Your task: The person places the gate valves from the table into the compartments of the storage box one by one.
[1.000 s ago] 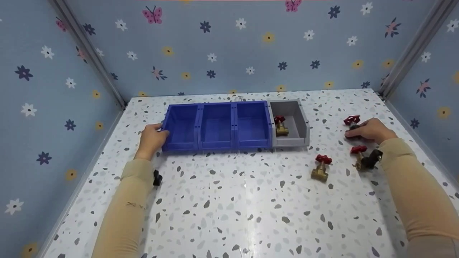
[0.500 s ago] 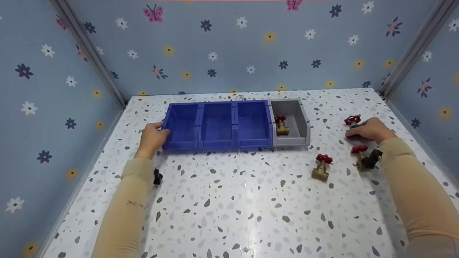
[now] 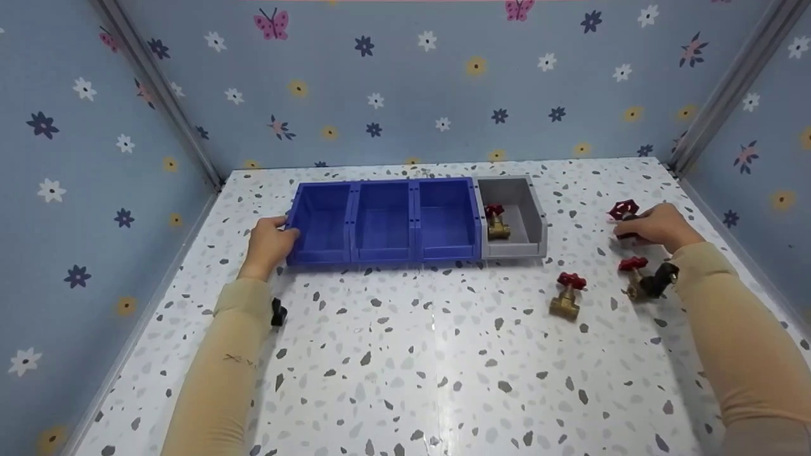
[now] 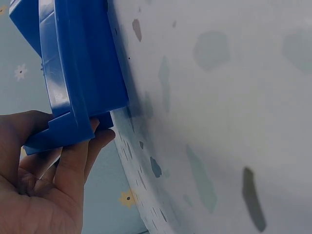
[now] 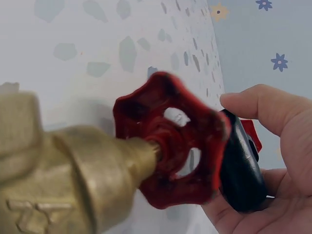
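My left hand (image 3: 269, 247) grips the outer left wall of the leftmost blue bin (image 3: 320, 256), thumb and fingers on either side of its edge in the left wrist view. My right hand (image 3: 662, 228) pinches the black part (image 5: 240, 168) of a valve with a red handwheel (image 3: 624, 209), at the right of the table. Closer to the right wrist lies a brass valve (image 5: 92, 170) with its own red handwheel (image 5: 168, 141). Another brass valve (image 3: 565, 307) with a red wheel stands left of it. One more brass valve (image 3: 498, 228) sits inside the grey bin (image 3: 513, 251).
Three blue bins and the grey one stand joined in a row near the back of the speckled white table (image 3: 393, 367). Flowered panels (image 3: 405, 82) enclose the back and both sides, with metal posts (image 3: 728, 82) in the corners.
My right hand has shifted slightly up and away, and the red handwheel of the valve it holds has tilted. The left hand and the bins stay put.
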Demonstrator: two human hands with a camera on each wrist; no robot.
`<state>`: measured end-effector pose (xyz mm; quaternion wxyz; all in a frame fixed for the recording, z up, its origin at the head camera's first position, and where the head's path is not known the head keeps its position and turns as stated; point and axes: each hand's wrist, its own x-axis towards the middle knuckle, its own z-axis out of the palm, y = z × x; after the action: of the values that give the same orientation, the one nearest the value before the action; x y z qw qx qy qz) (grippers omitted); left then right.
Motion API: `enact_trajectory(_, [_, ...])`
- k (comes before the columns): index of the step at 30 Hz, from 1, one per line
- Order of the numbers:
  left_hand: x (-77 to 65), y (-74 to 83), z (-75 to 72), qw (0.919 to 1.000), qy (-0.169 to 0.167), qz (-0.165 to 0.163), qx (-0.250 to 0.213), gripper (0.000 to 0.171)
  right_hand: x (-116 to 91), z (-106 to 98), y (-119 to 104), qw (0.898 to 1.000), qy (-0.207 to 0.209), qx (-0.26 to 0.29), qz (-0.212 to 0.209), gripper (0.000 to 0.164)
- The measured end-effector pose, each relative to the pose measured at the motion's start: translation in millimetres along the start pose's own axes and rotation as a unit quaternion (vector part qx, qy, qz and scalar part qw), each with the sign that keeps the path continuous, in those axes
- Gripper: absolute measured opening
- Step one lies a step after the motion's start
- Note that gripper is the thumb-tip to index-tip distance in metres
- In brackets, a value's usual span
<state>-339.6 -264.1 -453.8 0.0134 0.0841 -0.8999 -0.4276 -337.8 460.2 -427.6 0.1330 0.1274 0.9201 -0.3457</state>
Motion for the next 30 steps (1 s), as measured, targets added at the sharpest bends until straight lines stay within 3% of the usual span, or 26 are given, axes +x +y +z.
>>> enact_trajectory(6, [0.6, -0.7, 0.2, 1.0000, -0.004, -0.005, 0.005, 0.057, -2, 0, -6, 0.999, 0.000, 0.032, -0.010, 0.064])
enact_trajectory(16, [0.8, -0.6, 0.0, 1.0000, -0.003, 0.000, 0.003, 0.056, -7, 4, -17, 0.999, 0.016, 0.036, -0.020, 0.078])
enact_trajectory(23, [-0.2, 1.4, -0.5, 0.9999, -0.009, -0.005, 0.010, 0.058, -8, 5, -26, 0.997, 0.012, 0.071, -0.026, 0.086])
enact_trajectory(30, [0.4, 3.2, -1.2, 0.9998, -0.010, -0.011, 0.011, 0.059, -14, 8, -37, 0.996, 0.028, 0.072, -0.040, 0.086])
